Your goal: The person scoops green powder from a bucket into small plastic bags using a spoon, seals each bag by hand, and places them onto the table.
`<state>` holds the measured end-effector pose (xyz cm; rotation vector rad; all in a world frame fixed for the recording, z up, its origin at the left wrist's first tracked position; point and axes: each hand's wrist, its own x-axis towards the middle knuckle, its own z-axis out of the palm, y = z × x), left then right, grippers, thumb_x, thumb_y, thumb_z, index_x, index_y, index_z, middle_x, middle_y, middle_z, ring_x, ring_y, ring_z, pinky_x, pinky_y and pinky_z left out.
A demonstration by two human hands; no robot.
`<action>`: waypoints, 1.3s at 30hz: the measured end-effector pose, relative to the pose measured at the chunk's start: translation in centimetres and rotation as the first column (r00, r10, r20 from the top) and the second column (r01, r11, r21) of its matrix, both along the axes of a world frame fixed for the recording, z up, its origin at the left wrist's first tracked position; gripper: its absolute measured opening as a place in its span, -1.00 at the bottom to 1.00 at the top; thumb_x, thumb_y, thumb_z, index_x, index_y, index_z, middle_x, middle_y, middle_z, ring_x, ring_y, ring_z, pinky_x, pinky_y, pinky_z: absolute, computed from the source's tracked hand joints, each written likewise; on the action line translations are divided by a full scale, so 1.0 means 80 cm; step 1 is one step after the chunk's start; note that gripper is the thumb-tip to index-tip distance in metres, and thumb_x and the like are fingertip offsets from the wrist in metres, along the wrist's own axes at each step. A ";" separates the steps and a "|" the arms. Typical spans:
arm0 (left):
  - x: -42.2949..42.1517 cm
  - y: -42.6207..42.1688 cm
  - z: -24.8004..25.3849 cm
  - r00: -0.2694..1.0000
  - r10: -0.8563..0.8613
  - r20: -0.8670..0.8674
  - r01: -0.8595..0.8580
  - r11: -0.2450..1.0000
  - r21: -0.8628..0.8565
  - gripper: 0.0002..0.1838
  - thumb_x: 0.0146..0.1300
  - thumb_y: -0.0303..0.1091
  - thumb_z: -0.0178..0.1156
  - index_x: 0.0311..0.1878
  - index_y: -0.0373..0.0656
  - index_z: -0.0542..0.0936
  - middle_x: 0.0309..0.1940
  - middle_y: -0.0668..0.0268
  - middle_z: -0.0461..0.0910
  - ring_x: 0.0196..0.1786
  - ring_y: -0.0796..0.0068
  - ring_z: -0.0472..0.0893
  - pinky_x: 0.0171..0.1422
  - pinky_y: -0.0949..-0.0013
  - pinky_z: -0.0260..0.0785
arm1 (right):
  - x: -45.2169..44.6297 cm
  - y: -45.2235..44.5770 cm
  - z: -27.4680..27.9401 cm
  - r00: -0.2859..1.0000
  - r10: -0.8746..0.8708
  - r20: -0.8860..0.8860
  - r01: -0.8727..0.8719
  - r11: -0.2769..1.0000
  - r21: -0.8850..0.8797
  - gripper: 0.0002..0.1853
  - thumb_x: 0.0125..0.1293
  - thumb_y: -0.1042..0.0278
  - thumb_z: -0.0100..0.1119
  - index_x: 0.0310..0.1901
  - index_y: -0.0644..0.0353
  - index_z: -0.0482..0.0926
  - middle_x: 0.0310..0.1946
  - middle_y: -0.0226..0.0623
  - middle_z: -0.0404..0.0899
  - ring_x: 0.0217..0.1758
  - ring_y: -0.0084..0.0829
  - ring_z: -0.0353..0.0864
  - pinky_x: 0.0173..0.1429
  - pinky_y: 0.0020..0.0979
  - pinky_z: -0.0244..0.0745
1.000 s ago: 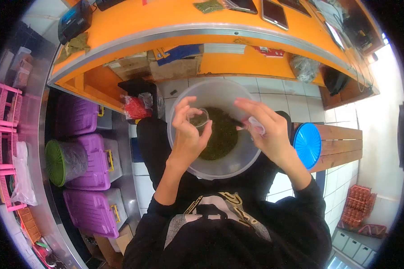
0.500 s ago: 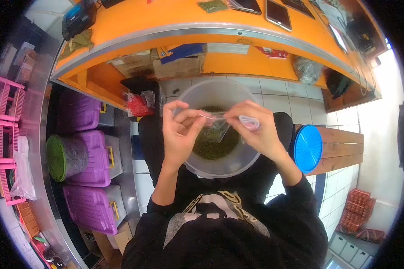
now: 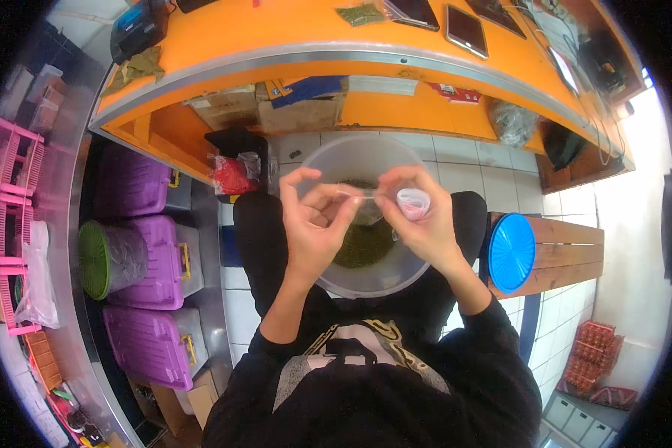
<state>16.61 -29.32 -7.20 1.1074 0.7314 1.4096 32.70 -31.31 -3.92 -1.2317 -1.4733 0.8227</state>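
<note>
Both hands meet above a translucent tub (image 3: 328, 157) between the knees. Dried green flakes (image 3: 362, 250) cover its bottom. My left hand (image 3: 310, 235) pinches one end of the top edge of a small clear plastic bag (image 3: 369, 213) between thumb and fingers. The bag's other end is in the thumb and fingertips of my right hand (image 3: 429, 235). A rolled, whitish plastic piece with some pink on it (image 3: 413, 201) is also tucked in the right hand. Fingers partly hide the bag, and whether anything is inside it I cannot tell.
An orange counter (image 3: 269, 33) stands ahead, with tablets (image 3: 467, 31) and a packet of green flakes (image 3: 361, 13) on top. Purple-lidded boxes (image 3: 153, 261) and a green-rimmed container (image 3: 95, 261) are at left. On the right, a blue lid (image 3: 512, 252) rests on a wooden bench (image 3: 567, 252).
My hands have drawn closer together along the bag's top edge, the left moving right. The bag, spread out and hanging before, now shows less between the fingers.
</note>
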 end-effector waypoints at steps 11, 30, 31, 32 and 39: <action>-0.001 0.012 -0.003 0.985 -0.151 -0.085 0.156 0.986 0.058 -0.44 0.23 -0.74 0.12 0.04 -0.05 -0.01 -0.20 0.10 0.54 -0.11 0.46 0.57 -0.04 0.47 0.45 | 0.001 0.000 0.004 0.999 0.007 0.050 -0.007 1.000 -0.010 -0.71 0.07 0.57 0.35 -0.16 0.20 0.51 -0.43 -0.27 0.65 -0.33 -0.46 0.70 -0.21 -0.48 0.51; 0.053 0.252 0.152 0.495 0.854 -0.163 -0.168 0.277 0.946 -0.58 0.21 -0.38 0.30 0.08 -0.25 0.39 -0.12 0.16 0.60 -0.09 0.38 0.64 -0.02 0.31 0.49 | 0.041 0.009 0.002 0.604 -0.072 -0.794 -0.167 0.963 -0.214 -0.48 0.24 0.45 0.28 0.19 0.18 0.30 -0.03 -0.04 0.55 0.02 -0.28 0.60 0.06 -0.32 0.55; 0.050 0.213 0.142 0.640 0.681 -0.355 -0.103 0.535 0.838 -0.65 0.20 -0.40 0.30 0.01 -0.26 0.45 -0.17 0.19 0.60 -0.12 0.41 0.63 -0.02 0.32 0.48 | 0.042 0.008 0.001 0.609 -0.116 -0.785 -0.154 0.953 -0.260 -0.47 0.19 0.54 0.29 0.17 0.17 0.29 -0.08 -0.01 0.59 0.01 -0.23 0.63 0.09 -0.30 0.55; 0.048 0.166 0.128 0.747 0.439 -0.500 0.006 0.747 0.665 -0.72 0.19 -0.42 0.29 -0.06 -0.27 0.51 -0.21 0.22 0.61 -0.15 0.44 0.62 -0.02 0.33 0.47 | 0.041 0.009 0.000 0.604 -0.121 -0.788 -0.154 0.952 -0.264 -0.47 0.19 0.54 0.29 0.17 0.17 0.29 -0.08 -0.01 0.59 0.01 -0.23 0.63 0.09 -0.30 0.55; 0.037 0.029 0.027 0.840 -0.152 -0.521 0.264 0.953 0.148 -0.68 0.03 -0.52 0.42 -0.16 -0.28 0.53 -0.23 0.30 0.51 -0.20 0.54 0.61 -0.18 0.50 0.48 | 0.015 0.011 -0.037 0.819 -0.213 -0.533 0.132 0.974 -0.186 -0.56 0.09 0.59 0.39 -0.02 0.18 0.41 -0.30 -0.30 0.62 -0.29 -0.54 0.61 -0.21 -0.52 0.54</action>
